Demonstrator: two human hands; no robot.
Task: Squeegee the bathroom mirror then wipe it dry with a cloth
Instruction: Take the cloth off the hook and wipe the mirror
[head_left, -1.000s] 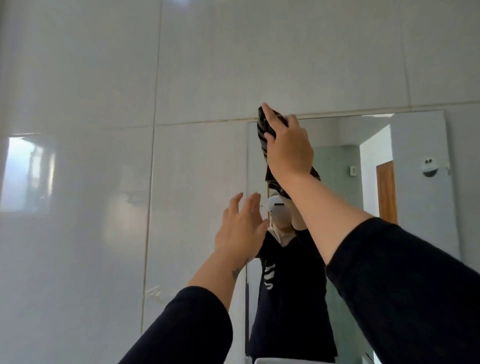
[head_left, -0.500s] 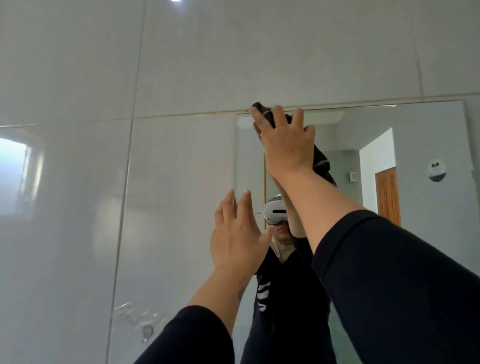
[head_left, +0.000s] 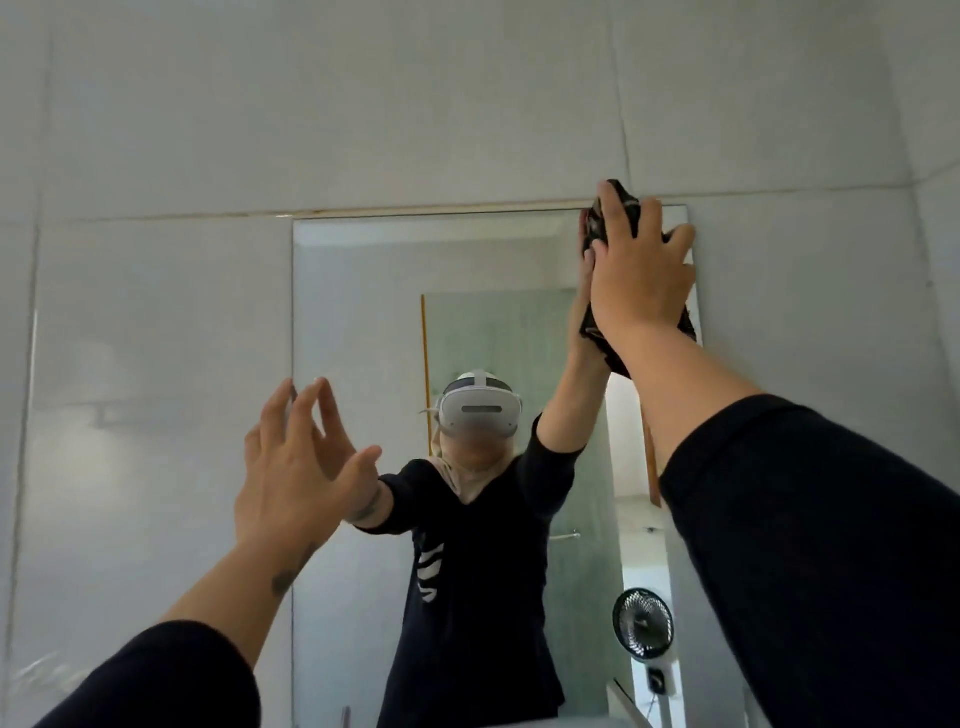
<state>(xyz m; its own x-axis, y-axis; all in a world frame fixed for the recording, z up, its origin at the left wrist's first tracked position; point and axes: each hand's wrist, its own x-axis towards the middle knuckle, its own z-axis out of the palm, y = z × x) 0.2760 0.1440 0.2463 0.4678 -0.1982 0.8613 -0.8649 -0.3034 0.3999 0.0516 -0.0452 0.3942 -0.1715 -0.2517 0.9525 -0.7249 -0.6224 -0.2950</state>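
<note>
The tall rectangular mirror (head_left: 363, 322) hangs flush on the grey tiled wall. My right hand (head_left: 641, 275) presses a dark cloth (head_left: 621, 202) flat against the glass at the mirror's top right corner; the cloth pokes out above my fingers and below my wrist. My left hand (head_left: 298, 467) hovers in front of the mirror's left edge, fingers spread and holding nothing. No squeegee is in view.
Large glossy grey wall tiles (head_left: 156, 364) surround the mirror. The reflection shows a person in a dark top, a glass shower screen, a doorway and a small black fan (head_left: 642, 623) at the lower right.
My right hand has swept the cloth along the top edge from the mirror's top left corner to its top right corner. The view has shifted right, and my left hand's fingers have spread.
</note>
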